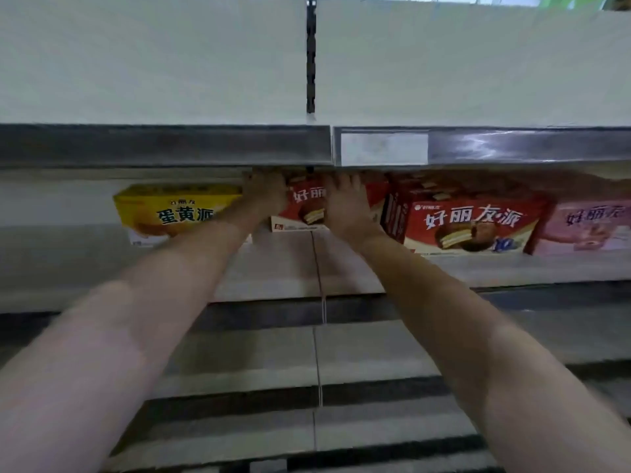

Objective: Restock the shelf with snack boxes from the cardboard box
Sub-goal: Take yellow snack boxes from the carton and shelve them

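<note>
Two bare forearms reach up and away from the camera, over the stepped front edges of the lower shelves point(317, 353), toward a middle shelf point(300, 264) of pale boards. At the far end of the arms, the left hand point(264, 196) and the right hand point(345, 206) are both on a red snack box point(307, 208) that sits on that shelf, tucked under the grey price rail point(164, 145) of the shelf above. The left hand lies against the box's left end and upper corner, its fingers point(254, 177) curled round it; the right hand is spread flat on the box's front face, fingers point(341, 182) straight and pressing. Just left of the held box, touching the left hand, stands a yellow snack box point(170, 209). Just right of it stands a larger red box point(467, 223) with a picture of a chocolate pie, further red boxes dimly visible behind it. Beyond that, at the right edge, is a pink box point(587, 227). A blank white label point(384, 149) sits in the rail above the right hand. Higher still, the upper shelf's white back panels meet at a dark slotted upright point(310, 56).
</note>
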A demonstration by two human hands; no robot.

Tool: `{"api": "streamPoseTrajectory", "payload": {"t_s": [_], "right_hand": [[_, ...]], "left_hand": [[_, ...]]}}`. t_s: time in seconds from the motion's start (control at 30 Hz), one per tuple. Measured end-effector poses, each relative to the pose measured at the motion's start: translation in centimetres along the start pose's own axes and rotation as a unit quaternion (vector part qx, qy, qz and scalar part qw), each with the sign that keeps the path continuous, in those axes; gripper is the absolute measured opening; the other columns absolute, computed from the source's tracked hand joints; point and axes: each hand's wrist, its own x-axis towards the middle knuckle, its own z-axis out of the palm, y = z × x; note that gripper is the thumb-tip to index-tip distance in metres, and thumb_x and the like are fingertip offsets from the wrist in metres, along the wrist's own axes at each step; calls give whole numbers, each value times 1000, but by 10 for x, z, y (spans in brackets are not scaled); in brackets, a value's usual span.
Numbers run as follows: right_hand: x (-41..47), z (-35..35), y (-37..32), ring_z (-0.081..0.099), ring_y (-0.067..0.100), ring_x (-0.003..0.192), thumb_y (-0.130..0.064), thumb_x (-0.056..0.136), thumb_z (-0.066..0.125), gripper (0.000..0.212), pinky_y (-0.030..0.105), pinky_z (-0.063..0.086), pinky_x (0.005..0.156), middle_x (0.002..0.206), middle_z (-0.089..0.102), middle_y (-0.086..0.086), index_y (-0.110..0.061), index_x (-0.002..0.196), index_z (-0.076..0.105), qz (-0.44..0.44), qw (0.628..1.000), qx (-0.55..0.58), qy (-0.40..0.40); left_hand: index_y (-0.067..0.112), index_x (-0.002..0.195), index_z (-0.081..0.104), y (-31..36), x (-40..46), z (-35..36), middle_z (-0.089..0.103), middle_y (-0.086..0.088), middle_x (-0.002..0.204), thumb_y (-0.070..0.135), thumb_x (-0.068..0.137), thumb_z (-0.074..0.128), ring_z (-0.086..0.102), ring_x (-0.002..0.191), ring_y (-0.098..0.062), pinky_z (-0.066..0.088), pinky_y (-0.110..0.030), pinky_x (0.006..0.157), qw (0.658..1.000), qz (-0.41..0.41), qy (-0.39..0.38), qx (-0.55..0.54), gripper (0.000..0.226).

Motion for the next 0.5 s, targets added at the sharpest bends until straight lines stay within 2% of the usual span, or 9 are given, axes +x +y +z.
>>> {"api": "streamPoseTrajectory", "payload": {"t_s": [0.07,0.13,0.27,0.4,0.47,0.5], "right_hand": [[4,2,3,37,41,131,-33,83,70,74,48,32,110,145,41,21,-8,147,39,-11,1000,4,-4],[7,3,7,38,42,130,-35,84,68,70,49,33,109,144,44,20,-11,145,43,-14,1000,16,-1],[0,0,9,34,41,132,-13,87,59,62,46,29,114,148,33,22,-13,146,41,14,996,89,-19],[-9,-4,10,39,39,133,-7,88,59,70,42,32,113,148,32,21,-13,152,32,3,980,198,-33],[-14,-8,10,39,40,133,-6,86,60,73,42,33,113,148,33,23,-13,153,32,12,970,241,-39],[-15,-11,8,40,40,132,-4,86,57,70,41,34,113,147,36,23,-13,152,34,26,964,262,-31]], "left_hand": [[12,111,62,3,-4,-5,65,-13,113,25,91,63,61,105,-30,47,-36,95,999,-10,-1,-44,24],[16,107,61,8,-9,-8,66,-5,107,28,89,69,62,100,-22,47,-32,93,996,-12,1,-90,23],[15,114,65,14,-12,-13,69,-11,114,33,87,70,65,104,-29,51,-34,92,998,-36,-2,-59,33],[23,125,65,14,-20,-26,66,1,120,39,68,84,62,111,-22,48,-38,102,983,-53,-54,-169,61],[19,120,68,10,-26,-30,69,-1,121,38,54,91,64,109,-20,52,-38,98,972,-65,-72,-213,72],[16,113,71,7,-29,-30,71,-3,115,38,49,93,67,103,-20,55,-38,93,969,-74,-71,-227,72]]}}
